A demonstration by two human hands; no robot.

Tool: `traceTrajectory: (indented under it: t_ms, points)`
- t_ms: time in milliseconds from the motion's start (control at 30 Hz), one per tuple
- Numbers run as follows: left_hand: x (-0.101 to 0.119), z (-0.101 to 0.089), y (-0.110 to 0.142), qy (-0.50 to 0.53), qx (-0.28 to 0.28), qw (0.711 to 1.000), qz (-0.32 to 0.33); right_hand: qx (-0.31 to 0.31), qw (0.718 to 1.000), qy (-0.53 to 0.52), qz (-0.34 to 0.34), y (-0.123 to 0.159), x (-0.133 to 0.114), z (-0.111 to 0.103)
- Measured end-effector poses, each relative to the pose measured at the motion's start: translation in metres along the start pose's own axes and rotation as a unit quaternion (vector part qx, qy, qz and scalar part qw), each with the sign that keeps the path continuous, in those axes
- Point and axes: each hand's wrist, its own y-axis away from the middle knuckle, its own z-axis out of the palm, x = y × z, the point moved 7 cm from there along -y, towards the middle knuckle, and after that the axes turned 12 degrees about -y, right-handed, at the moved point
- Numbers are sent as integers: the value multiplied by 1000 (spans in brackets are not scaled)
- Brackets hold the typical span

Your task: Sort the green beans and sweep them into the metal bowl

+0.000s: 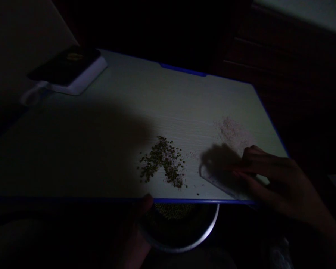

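Small green beans (161,158) lie in a loose heap near the front edge of a pale folding table (156,101), with whitish grains among them. My right hand (268,179) is closed in a pinch on a thin flat piece with a pale edge (218,185), low over the tabletop; its kind is unclear in the dim light. Beyond that hand is a spread of pinkish-white grains (233,132). Just under the front edge, my left hand (138,231) grips the left side of a metal bowl (208,235), thumb by the table's rim. More green beans show inside the bowl.
At the table's back left stands a white device with a dark top (70,74), a pale loop of cord (32,95) beside it. A blue rim (182,70) borders the table. Deep shadow hides much of the surroundings.
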Motion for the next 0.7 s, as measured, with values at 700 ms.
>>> traceTrajectory:
  t_ms: [700]
  points:
    - [6,6,5,-1,36,999,14,-7,1000,-1,21,-2,-11,31]
